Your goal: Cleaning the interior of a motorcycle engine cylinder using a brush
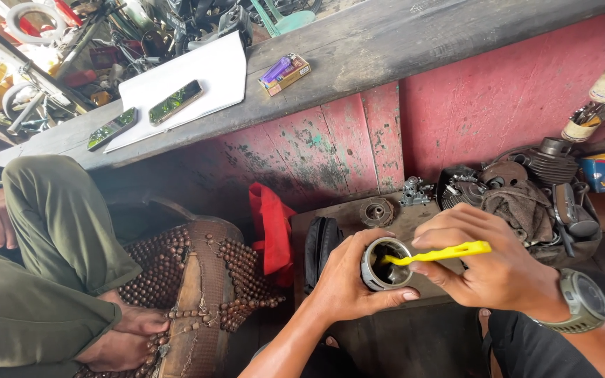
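My left hand (344, 283) grips a small round metal engine part (385, 263), a hollow grey cylinder held with its opening toward me. My right hand (488, 262), with a wristwatch on its wrist, holds a yellow plastic brush handle (449, 252). The handle's tip reaches into the open cylinder. Both hands hover low in front of a small dark wooden stand (344, 217).
A pile of greasy engine parts and a rag (519, 185) lies at right by a red wall. A red cloth (271, 227) hangs at centre. A seated person's green-trousered legs (50, 231) and bare feet rest on a beaded seat (197, 280). Two phones on paper and a lighter lie on the bench above.
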